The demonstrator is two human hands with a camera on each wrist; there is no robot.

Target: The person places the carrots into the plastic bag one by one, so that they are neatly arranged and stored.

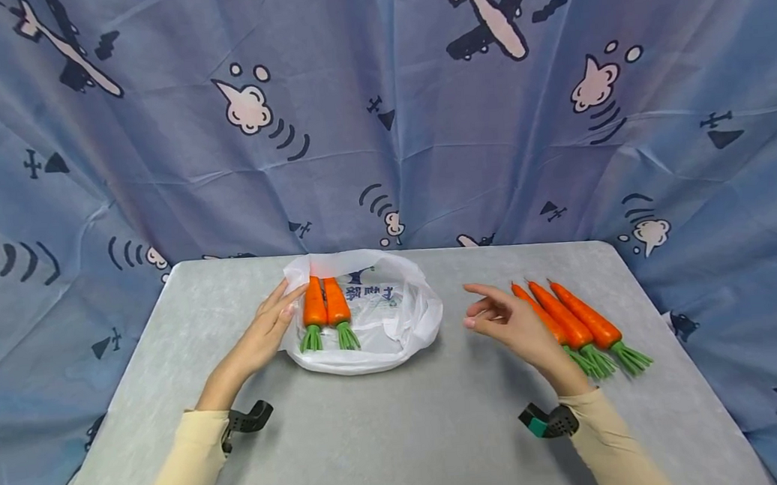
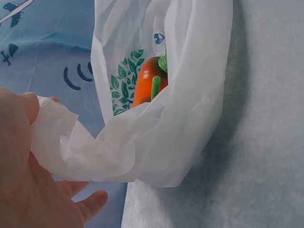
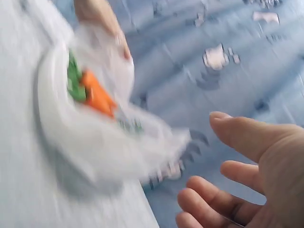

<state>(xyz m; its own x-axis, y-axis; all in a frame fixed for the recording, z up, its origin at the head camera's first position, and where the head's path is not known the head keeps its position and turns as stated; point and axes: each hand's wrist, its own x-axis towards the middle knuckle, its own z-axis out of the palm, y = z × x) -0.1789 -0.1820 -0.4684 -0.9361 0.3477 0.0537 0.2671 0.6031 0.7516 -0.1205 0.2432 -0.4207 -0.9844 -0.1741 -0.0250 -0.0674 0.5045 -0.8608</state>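
Note:
A white plastic bag (image 1: 427, 311) lies with its mouth spread wide on the table, green leaf print showing inside it in the left wrist view. Two orange carrots (image 1: 313, 302) with green tops are side by side in its left part. My left hand (image 1: 266, 337) pinches the bag's left rim between thumb and fingers. To the right of the bag, my right hand (image 1: 512, 324) hovers with loosely bent fingers and nothing in them. Beside that hand, three more carrots (image 1: 569, 316) lie on the table, the nearest partly hidden behind it.
The grey table (image 1: 375, 439) has rounded back corners. A blue curtain (image 1: 343, 178) with an airplane print hangs right behind it and along the sides. Each wrist wears a dark camera band (image 1: 553, 420).

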